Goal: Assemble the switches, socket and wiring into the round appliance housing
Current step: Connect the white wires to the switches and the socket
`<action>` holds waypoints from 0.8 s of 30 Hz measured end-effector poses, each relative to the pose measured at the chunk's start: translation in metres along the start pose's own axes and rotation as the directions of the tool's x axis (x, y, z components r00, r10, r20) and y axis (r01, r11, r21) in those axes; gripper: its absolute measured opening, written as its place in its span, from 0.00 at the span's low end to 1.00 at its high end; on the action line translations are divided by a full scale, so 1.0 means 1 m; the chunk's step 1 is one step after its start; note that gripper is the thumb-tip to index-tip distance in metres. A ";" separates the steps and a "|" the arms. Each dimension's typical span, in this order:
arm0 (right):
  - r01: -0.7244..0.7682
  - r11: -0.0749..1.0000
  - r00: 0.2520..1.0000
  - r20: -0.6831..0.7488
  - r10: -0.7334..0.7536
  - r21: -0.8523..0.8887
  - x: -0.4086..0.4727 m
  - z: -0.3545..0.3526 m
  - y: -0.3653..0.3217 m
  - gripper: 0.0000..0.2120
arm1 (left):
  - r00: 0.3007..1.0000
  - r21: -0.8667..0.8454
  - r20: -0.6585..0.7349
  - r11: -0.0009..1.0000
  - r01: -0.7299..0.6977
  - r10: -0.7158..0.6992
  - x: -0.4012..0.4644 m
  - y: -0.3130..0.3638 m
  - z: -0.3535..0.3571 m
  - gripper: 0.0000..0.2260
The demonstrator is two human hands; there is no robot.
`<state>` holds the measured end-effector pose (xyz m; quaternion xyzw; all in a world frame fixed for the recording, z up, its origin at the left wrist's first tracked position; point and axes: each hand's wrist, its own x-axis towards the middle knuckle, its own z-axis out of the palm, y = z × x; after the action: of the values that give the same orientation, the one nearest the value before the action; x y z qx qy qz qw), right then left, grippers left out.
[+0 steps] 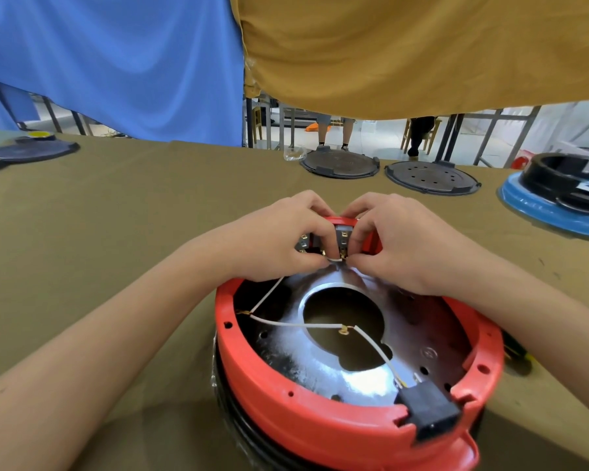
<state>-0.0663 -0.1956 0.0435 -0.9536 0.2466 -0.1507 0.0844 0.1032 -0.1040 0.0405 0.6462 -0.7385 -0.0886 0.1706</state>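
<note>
Red round housing (320,426) stood open-side up near us on the olive surface (116,215), black socket (430,414) seated in its near rim, white wiring (300,323) crossing inside, our left hand (279,239) pinching a wire end at the switches (341,241) on the far rim, right hand (398,239) curled on them, two dark lids (340,163) beyond.

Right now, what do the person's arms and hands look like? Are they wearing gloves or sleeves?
No gloves and no sleeves show. Both forearms are bare all the way to the picture's edge. The left hand and the right hand are bare too, with no rings, watch or bracelet in view. The fingernails that show look short and unpainted.
</note>
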 end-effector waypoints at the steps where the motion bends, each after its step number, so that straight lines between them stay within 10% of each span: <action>1: -0.005 1.000 1.000 -0.001 0.005 0.003 0.000 0.000 0.000 0.10 | 1.000 0.003 0.000 1.000 0.001 -0.001 0.000 0.000 0.000 0.05; 24: -0.062 0.996 0.994 -0.095 0.056 -0.057 0.002 0.004 0.001 0.20 | 0.996 0.281 -0.092 0.959 0.021 0.005 0.014 0.005 -0.001 0.21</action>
<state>-0.0644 -0.1973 0.0398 -0.9400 0.2826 -0.1851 0.0486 0.0978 -0.1169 0.0446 0.6704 -0.7323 0.0467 0.1101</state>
